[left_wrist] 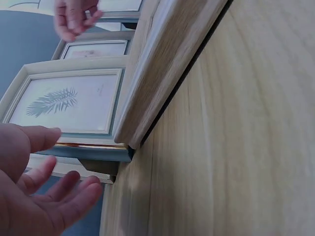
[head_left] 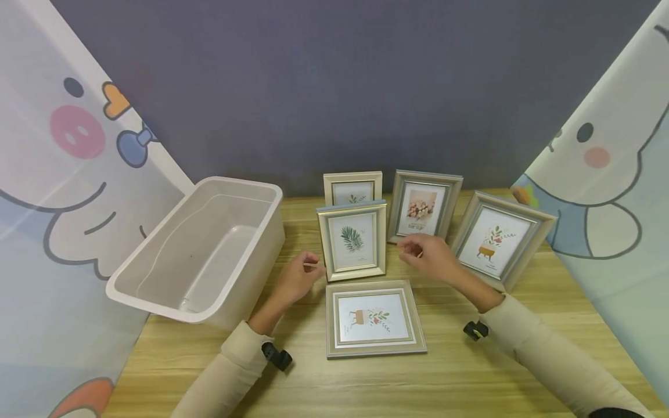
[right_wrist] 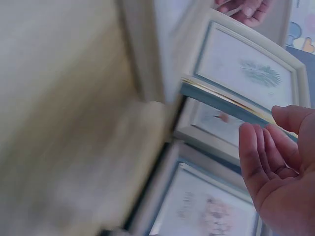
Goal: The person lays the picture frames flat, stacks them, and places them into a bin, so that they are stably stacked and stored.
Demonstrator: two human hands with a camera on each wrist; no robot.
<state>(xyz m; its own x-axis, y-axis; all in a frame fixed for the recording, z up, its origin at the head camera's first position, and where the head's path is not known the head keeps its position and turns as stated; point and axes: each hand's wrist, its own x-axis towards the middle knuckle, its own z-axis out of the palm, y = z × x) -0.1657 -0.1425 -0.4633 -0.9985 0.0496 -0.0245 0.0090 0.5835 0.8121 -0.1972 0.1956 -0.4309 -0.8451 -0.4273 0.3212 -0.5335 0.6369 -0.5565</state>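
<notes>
A picture frame with a green leaf print (head_left: 353,239) stands upright mid-table, between the two hands. My left hand (head_left: 295,278) is beside its lower left edge, fingers loosely bent and holding nothing. In the left wrist view the thumb and fingers (left_wrist: 74,206) are parted around air. To the right of the same frame hovers my right hand (head_left: 434,258), relaxed, with nothing in its grasp, as the right wrist view of its fingers (right_wrist: 251,152) shows. In front of the leaf frame, a frame with a potted plant print (head_left: 373,318) lies flat, face up.
Behind the leaf frame stands another pale frame (head_left: 353,179), partly hidden. A frame with a brownish photo (head_left: 424,203) and one with a plant print (head_left: 499,241) stand at the right. A large whitish plastic bin (head_left: 251,267) is on the left. A dark wall (head_left: 345,87) closes the back.
</notes>
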